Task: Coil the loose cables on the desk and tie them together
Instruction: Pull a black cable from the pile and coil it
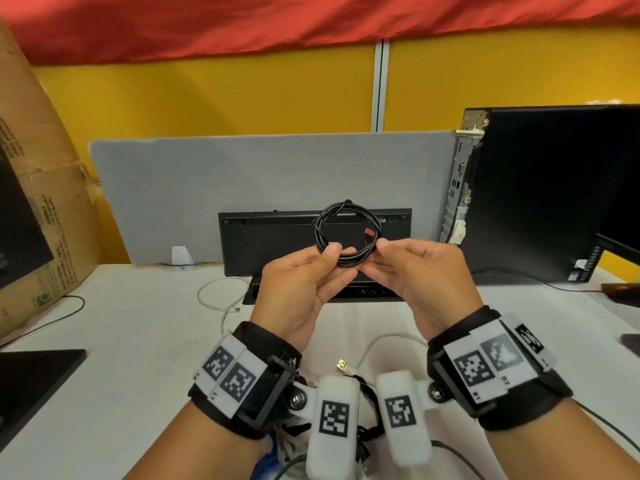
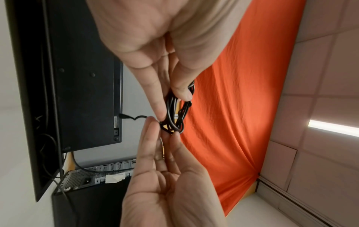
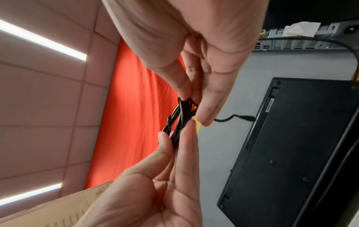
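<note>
Coiled cable (image 1: 346,233) at frame centre, held above desk (image 1: 138,341) between my left hand (image 1: 301,282) and right hand (image 1: 415,271). Keyboard (image 1: 277,237) upright behind it; computer tower (image 1: 554,188) right; cardboard box (image 1: 38,202) left.

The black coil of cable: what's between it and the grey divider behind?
In the head view, a black keyboard propped on its edge stands between the black coil, held up by both hands, and the grey divider.
</note>
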`<state>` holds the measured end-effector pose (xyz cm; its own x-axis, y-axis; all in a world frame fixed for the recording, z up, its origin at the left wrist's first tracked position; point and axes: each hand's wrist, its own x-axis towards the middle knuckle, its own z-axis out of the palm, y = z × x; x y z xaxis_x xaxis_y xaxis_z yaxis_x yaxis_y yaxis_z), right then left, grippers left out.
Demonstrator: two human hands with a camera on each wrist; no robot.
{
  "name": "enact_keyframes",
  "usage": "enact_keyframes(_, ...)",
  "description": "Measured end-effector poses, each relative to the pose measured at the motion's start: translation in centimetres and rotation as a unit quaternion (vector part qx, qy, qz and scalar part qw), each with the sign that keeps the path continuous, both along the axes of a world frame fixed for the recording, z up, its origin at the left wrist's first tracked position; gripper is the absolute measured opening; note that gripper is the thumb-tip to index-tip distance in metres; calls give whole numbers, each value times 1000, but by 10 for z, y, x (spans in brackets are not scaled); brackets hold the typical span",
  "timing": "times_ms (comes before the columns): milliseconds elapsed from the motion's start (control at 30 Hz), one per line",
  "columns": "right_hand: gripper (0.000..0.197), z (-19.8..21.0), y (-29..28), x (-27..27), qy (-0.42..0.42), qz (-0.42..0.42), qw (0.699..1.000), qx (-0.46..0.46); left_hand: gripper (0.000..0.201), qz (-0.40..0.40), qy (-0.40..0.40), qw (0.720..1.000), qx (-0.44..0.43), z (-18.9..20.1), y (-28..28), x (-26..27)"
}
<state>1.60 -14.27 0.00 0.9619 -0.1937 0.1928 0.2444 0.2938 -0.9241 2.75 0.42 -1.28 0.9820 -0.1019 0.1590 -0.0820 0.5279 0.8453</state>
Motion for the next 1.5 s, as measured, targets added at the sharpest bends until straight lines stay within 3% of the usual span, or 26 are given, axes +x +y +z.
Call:
enact_keyframes(167,23,-1,6,-2,-5,4,1000,-4,16,-11,6,1000,-3,0,4,2)
enact_keyframes(400,15,0,4,-6,-18,-7,1000,10,20,-33,0,999,7,-1,2,1)
enact_keyframes(533,20,1,2,-4,-8,4,1000,18,17,-43,15,999,-7,0,2,1)
enact_keyframes(833,27,1,4,-2,9,102,989,106,17,-80,35,996,-32,3,2,0)
enact_keyframes(967,29,1,3,0,14,104,987,119,14,-90,21,995,-22,5,1,-2)
enact_keyframes(1267,23,6,8,-4,10,205,956,208,14,-98,11,995,3,6,1,-3)
enact_keyframes(1367,13,8,7,-7,1,175,973,150,19,-99,-18,994,34,4,-1,-4)
enact_keyframes(1467,19,9,8,-7,-17,143,989,33,21,-92,-38,994,45,5,1,-3)
enact_keyframes(1500,31,7,7,-6,-8,131,991,-7,20,-86,-38,995,44,5,3,-2)
